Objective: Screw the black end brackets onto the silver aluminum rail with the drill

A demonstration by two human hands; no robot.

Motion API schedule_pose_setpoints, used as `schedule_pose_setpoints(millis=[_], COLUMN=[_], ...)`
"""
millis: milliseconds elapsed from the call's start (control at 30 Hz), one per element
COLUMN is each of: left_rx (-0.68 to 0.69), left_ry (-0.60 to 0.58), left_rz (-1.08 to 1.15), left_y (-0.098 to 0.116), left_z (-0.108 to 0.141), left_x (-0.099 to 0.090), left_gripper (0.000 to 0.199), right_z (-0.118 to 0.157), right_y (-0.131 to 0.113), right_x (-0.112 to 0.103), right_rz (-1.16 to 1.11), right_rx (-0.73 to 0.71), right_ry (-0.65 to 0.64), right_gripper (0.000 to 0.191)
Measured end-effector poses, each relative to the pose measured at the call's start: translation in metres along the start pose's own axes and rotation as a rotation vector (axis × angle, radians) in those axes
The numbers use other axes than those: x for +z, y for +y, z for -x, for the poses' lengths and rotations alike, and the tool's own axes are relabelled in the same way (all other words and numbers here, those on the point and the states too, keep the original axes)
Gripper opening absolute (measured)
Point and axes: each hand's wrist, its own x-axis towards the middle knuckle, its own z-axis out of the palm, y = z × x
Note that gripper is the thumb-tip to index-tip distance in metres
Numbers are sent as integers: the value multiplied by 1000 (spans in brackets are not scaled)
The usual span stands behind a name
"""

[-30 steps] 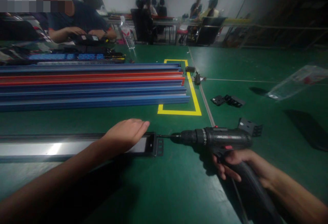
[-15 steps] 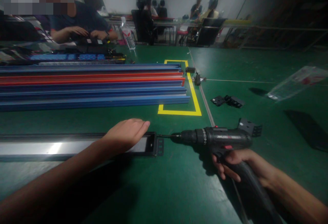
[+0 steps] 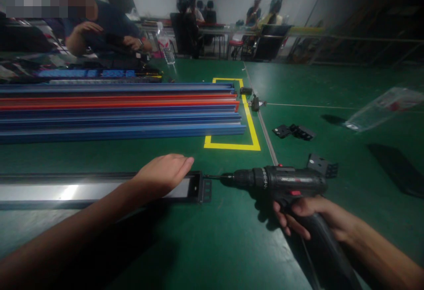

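Note:
My left hand (image 3: 165, 173) lies over the right end of a long dark rail with a silvery inner face (image 3: 73, 192), its fingers together and wrapped over the rail's far edge. A black slotted bracket (image 3: 206, 191) sits on the rail's end. My right hand (image 3: 308, 215) is closed round the handle of a black power drill (image 3: 294, 180). The drill points left, and its long bit (image 3: 215, 176) reaches the rail's end plate at the upper corner. Whether the tip sits in a screw is too small to tell.
Blue rails (image 3: 132, 131) and a red one (image 3: 132, 103) lie beyond, ending within yellow tape (image 3: 232, 146). Black brackets (image 3: 303, 131) and a clear bottle (image 3: 380, 108) are at right. Another bottle (image 3: 165, 44) stands near a seated person (image 3: 109, 29) across the table.
The drill and my right hand have shifted very slightly; my left hand has stayed in place. Across the table, the person's hands have moved apart, one raised a little.

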Motion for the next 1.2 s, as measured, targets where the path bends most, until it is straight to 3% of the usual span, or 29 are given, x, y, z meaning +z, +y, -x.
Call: schedule_pose_setpoints(millis=[333,567,867,1200], left_rx=[42,40,-91,-325], left_ry=[98,92,-26,-120], left_rz=[-5,-24,99,303], left_y=[0,0,1,11], left_z=[1,4,-1,-17], left_x=[-1,6,-1,-27], left_gripper=[46,40,41,55], right_z=[0,-1,-1,-1], right_y=[-4,-1,-1,-2], right_x=[4,4,4,6], right_rz=[53,108,113,133], right_rx=[1,-42,-29,-41], right_ry=[-14,52,61,81], right_gripper=[33,29,27,24])
